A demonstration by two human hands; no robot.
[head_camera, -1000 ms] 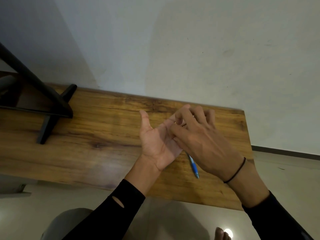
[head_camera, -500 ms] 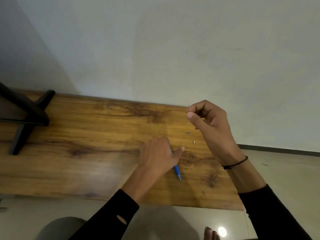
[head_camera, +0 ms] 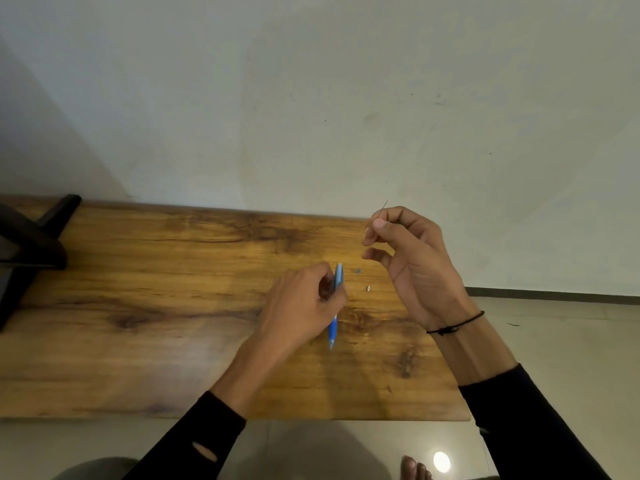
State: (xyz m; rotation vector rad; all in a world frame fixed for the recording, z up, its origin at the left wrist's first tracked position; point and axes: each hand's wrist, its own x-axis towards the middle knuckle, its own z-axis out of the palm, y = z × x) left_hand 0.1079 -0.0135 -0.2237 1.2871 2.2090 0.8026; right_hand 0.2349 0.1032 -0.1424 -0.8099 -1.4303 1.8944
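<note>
My left hand (head_camera: 301,308) grips a blue mechanical pencil (head_camera: 335,320) over the middle of the wooden table (head_camera: 156,306), its tip pointing toward me. My right hand (head_camera: 412,268) is raised at the table's right side and pinches a thin dark pencil lead (head_camera: 383,206) between thumb and forefinger, the lead sticking up. Two tiny parts lie on the table between my hands: a small grey piece (head_camera: 358,270) and a small white piece (head_camera: 368,288).
A black stand (head_camera: 38,244) sits at the table's far left. A plain wall rises behind the table. The table's right edge (head_camera: 460,393) and front edge drop to a tiled floor, where toes (head_camera: 414,469) show.
My hands came apart. The right hand lifted away with the thin lead, and the left hand turned over, dropped to the table and took hold of the blue pencil.
</note>
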